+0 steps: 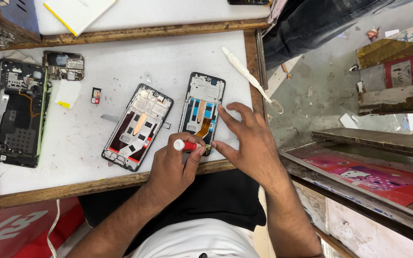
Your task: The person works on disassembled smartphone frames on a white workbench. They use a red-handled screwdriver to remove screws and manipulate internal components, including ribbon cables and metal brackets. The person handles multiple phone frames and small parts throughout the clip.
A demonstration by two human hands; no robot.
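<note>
My left hand (173, 165) grips a small screwdriver (187, 145) with a red and white handle, its tip at the bottom edge of an opened phone frame (201, 107) with blue and orange parts inside. My right hand (247, 141) rests on that frame's right side, index finger on its middle and thumb by the bottom corner, holding it down on the white work board (96, 143). A second opened phone frame (138, 126) lies just left of it, tilted.
A third phone body with a green edge (20, 112) lies at the far left, a circuit board (64, 65) above it, and a small card tray (96, 95) nearby. A white plastic pry tool (247, 76) overhangs the board's right edge. Another person's leg in dark jeans (311, 21) stands at upper right.
</note>
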